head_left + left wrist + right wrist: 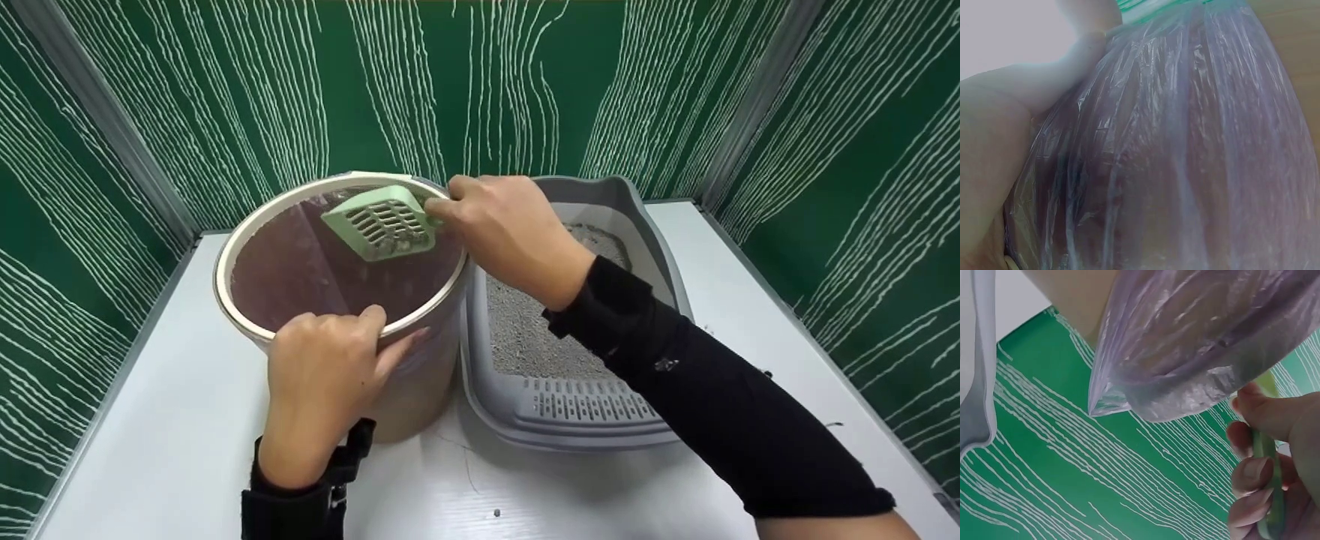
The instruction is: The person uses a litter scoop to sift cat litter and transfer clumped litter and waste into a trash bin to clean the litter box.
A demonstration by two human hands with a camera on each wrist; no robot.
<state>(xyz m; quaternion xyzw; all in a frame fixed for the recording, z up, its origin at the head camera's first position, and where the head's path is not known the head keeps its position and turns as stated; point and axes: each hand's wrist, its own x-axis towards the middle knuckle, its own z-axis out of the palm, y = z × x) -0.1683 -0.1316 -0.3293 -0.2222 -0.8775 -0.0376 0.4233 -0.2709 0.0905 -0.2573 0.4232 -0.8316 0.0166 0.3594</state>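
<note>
In the head view my right hand (517, 232) grips a light green slotted litter scoop (384, 225) by its handle. The scoop is tilted over the mouth of a round trash bin (412, 390), with grey litter bits on its slots. The right wrist view shows fingers curled round the green handle (1266, 495), beside the bin's outside. At the near side my left hand (322, 375) grips the bin's pale rim (251, 319), its thumb against the outer wall. A thin purplish bag (1174, 140) lines the bin and folds down over its outside.
Right of the bin, close against it, stands a grey litter box (502, 409) holding grey litter (525, 330), partly behind my right arm. Both stand on a white table (157, 420). Green panels (510, 90) with white wavy lines enclose the back and sides.
</note>
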